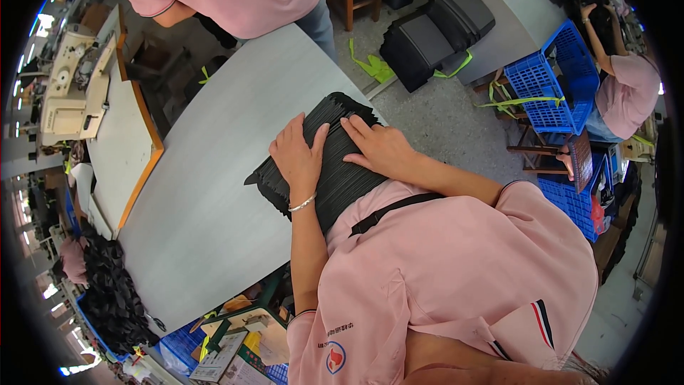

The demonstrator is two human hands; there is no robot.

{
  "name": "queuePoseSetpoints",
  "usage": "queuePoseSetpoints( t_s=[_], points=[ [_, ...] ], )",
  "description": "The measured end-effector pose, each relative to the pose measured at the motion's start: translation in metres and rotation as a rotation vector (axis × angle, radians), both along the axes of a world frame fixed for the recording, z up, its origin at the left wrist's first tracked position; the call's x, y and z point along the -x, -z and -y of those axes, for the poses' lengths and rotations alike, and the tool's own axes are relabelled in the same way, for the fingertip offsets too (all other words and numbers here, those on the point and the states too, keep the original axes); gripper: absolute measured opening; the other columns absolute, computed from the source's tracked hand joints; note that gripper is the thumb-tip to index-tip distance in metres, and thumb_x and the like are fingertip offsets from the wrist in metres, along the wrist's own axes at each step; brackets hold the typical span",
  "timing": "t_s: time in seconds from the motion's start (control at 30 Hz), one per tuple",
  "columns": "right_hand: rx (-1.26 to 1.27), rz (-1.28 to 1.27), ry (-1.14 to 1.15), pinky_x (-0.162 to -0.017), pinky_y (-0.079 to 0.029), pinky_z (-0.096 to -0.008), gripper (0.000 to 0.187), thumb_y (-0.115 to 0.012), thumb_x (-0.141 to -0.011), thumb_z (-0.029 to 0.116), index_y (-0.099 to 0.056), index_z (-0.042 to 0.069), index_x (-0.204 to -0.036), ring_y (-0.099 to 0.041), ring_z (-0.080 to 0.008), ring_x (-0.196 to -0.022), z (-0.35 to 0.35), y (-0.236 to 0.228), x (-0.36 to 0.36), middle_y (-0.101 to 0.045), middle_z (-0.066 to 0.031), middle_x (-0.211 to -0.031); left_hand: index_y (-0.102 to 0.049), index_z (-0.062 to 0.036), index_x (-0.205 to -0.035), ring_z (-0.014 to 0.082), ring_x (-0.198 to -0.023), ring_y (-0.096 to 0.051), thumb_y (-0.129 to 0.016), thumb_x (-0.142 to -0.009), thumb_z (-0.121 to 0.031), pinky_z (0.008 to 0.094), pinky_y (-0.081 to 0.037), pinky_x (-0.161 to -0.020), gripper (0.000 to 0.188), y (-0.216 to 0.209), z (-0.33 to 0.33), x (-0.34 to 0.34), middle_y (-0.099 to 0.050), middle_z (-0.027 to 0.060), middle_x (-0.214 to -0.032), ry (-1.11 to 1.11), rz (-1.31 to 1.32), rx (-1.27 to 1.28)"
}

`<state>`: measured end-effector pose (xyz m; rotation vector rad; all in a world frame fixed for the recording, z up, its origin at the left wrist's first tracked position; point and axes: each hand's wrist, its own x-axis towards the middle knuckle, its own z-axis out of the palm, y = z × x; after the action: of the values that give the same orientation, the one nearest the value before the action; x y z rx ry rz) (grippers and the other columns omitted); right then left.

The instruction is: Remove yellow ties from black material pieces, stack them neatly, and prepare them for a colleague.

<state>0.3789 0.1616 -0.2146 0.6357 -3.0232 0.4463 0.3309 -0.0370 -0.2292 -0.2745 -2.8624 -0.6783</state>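
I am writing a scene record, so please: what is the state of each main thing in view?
Black stack: layers close together, edges uneven
Left grip: open, resting on stack
Right grip: open, resting on stack
Bracelet: worn
Grey table: partly bare
Green strip on floor: crumpled
Blue crate: open-topped
Farther black stack: layered, untouched

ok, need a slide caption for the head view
Both bare hands, left hand and right hand, rest on a fanned stack of thin black pieces on a pale grey table.
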Motion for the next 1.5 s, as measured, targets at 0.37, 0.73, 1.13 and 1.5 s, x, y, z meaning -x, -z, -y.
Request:
queuePoseSetpoints(
  t_s=[0.37, 0.73, 1.13, 1.5],
  points=[
    [0.023, -0.007, 0.002, -0.065, -0.058, -0.0374, 0.075, -0.070, -0.088, 0.049, -0.050, 0.000, -0.141, -0.068, -0.0264, -0.074, 0.000, -0.001, 0.000, -0.052, -0.0142, -0.134, -0.064, -0.0093, -0.128, 0.0286, -0.112, -0.062, -0.070, -0.092, -0.048, 0.0432, -0.039, -0.098, 0.052, 0.000, 0.000, 0.000, -0.070, 0.0098, -0.120, 0.001, 0.001, 0.008],
    [0.107, 0.004, -0.006, -0.063, -0.058, -0.0383, 0.068, -0.073, -0.087, 0.046, -0.054, 0.000, -0.133, -0.069, -0.0277, -0.073, -0.003, -0.001, 0.003, -0.043, -0.0154, -0.154, -0.064, -0.0087, -0.127, 0.0293, -0.113, -0.062, -0.071, -0.091, -0.049, 0.0431, -0.039, -0.100, 0.055, -0.001, 0.000, -0.001, -0.070, 0.0102, -0.120, 0.000, 0.019, 0.002],
    [0.019, -0.014, 0.000, -0.063, -0.058, -0.0367, 0.072, -0.070, -0.088, 0.050, -0.052, 0.001, -0.138, -0.070, -0.0267, -0.073, 0.000, 0.008, 0.000, -0.043, -0.0164, -0.156, -0.065, -0.0089, -0.127, 0.0276, -0.113, -0.062, -0.065, -0.097, -0.044, 0.0427, -0.038, -0.101, 0.047, 0.002, 0.001, 0.001, -0.070, 0.0099, -0.120, -0.015, 0.026, -0.034],
    [0.094, 0.028, 0.018, -0.057, -0.053, -0.0376, 0.084, -0.072, -0.086, 0.050, -0.046, -0.004, -0.144, -0.067, -0.0269, -0.068, 0.007, -0.005, 0.014, -0.050, -0.0141, -0.125, -0.065, -0.0086, -0.126, 0.0267, -0.113, -0.062, -0.064, -0.098, -0.043, 0.0420, -0.038, -0.102, 0.045, 0.001, 0.000, 0.001, -0.070, 0.0093, -0.121, -0.018, 0.029, -0.007]
  ],
)
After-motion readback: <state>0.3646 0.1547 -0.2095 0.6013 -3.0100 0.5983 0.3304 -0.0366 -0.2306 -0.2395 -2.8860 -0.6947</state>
